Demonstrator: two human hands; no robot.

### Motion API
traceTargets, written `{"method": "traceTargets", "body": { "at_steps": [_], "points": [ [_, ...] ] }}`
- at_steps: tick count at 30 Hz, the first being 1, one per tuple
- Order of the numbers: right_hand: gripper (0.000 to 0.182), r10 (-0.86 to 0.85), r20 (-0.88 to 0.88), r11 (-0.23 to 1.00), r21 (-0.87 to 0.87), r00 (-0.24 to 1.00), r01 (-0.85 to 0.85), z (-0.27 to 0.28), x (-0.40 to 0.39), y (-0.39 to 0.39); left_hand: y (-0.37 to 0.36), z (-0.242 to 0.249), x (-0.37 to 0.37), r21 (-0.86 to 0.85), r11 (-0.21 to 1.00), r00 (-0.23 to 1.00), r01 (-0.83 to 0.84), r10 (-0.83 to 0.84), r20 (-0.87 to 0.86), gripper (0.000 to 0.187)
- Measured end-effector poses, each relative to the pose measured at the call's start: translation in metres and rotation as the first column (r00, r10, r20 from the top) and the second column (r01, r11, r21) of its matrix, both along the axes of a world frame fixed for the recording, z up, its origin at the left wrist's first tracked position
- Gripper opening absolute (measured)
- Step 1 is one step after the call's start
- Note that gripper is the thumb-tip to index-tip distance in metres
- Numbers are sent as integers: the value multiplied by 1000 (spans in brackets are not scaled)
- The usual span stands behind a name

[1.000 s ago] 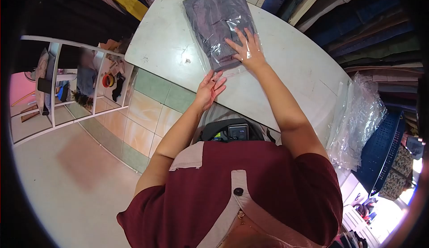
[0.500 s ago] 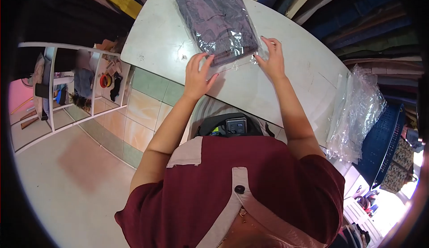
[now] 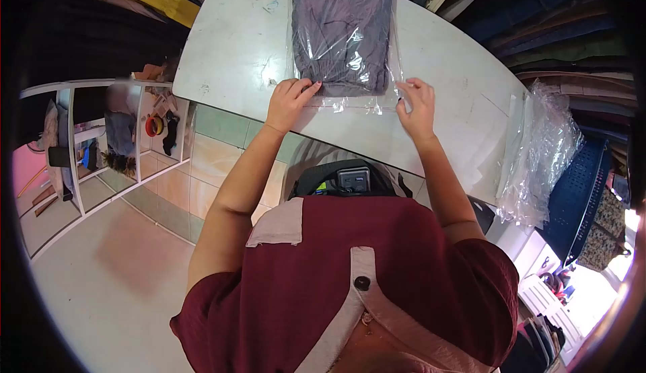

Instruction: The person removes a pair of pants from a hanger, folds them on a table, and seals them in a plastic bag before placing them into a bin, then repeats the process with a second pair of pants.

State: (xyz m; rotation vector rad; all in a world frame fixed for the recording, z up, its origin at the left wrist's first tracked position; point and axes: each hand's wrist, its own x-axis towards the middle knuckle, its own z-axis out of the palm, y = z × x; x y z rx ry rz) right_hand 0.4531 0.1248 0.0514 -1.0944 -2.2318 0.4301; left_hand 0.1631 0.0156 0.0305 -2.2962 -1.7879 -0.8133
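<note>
A folded dark grey-purple garment (image 3: 343, 33) lies in a clear plastic bag on the white table (image 3: 232, 43). The bag's open-looking clear edge faces me, below the cloth. At its near left corner my left hand (image 3: 292, 102) is closed, thumb and fingers pressed on the plastic. My right hand (image 3: 417, 107) is at the near right corner, its thumb and fingertips closed around the edge of the clear bag.
A pile of clear plastic bags (image 3: 535, 158) lies at the table's right end, beside a blue basket (image 3: 575, 198). Hanging clothes (image 3: 558, 43) line the right side. White shelving (image 3: 75, 151) stands at the left, and a dark bag (image 3: 346, 179) sits below the table edge.
The bagged garment has turned to lie straighter in front of me. My left hand has shifted slightly left, and my right hand has moved down and a little right.
</note>
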Motion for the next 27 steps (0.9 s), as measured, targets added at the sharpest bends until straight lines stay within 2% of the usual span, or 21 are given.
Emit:
{"method": "traceTargets", "body": {
  "at_steps": [1,2,4,5,7,9,11,18,20,23,27],
  "points": [
    [34,-27,3,987,161,1000,26,16,-8,-1,0,1,-1,-7,1000,1000,4,-3,3,42],
    [34,-32,6,987,155,999,31,31,-19,1,1,1,-2,-13,1000,1000,20,-20,-3,42],
    [38,237,35,933,269,971,-237,49,-43,10,3,1,-4,-25,999,999,45,-45,-7,42],
    [38,229,35,937,264,973,-230,44,-49,13,3,2,-5,-30,998,998,54,-55,-21,42],
    [37,489,105,837,223,866,-500,31,-58,20,2,-1,-7,-41,997,997,72,-74,-34,42],
    [39,504,171,830,176,847,-529,6,-44,25,2,-6,-11,-72,992,994,106,-107,-12,42],
    [40,524,282,776,230,804,-587,-3,-29,29,2,-9,-12,-80,987,990,138,-140,-20,44],
    [39,622,353,702,145,699,-697,-6,-6,36,-7,-5,-18,-200,957,976,209,-217,-22,65],
    [42,703,341,670,-20,624,-743,5,-3,38,-8,-6,-19,-211,956,977,204,-214,-23,65],
    [45,734,396,634,-109,552,-765,16,0,43,-6,-6,-19,-214,957,977,194,-208,-43,64],
    [42,685,521,623,-55,509,-780,10,3,49,-5,-3,-16,-220,960,981,174,-189,-49,63]
  ]
}}
